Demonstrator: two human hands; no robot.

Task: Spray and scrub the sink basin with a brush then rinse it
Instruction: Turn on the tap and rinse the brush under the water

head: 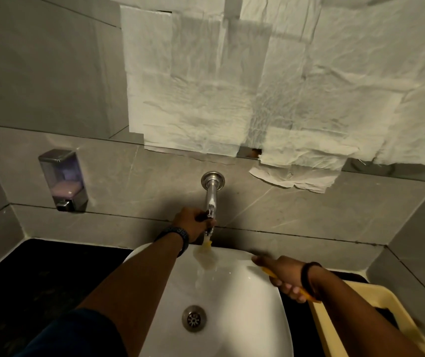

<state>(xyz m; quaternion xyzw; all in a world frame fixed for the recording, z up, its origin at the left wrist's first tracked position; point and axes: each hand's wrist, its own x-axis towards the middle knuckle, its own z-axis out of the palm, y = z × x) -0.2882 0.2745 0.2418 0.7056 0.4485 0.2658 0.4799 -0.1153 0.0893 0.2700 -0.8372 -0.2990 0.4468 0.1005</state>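
Observation:
The white sink basin [232,300] fills the lower middle of the head view, with a metal drain [194,318] near its front. A chrome wall tap [211,194] sticks out above the basin's back rim. My left hand [193,222] is closed around the tap's end, and water runs down onto the back of the basin. My right hand [283,274] sits at the basin's right rim, gripping a yellow brush handle [306,296]. The brush head is blurred at the rim, mostly hidden by my fingers.
A soap dispenser [63,180] hangs on the tiled wall at the left. White paper sheets [270,86] cover the mirror above. A yellow plastic tub [376,305] stands on the dark counter [38,279] right of the basin, under my right forearm.

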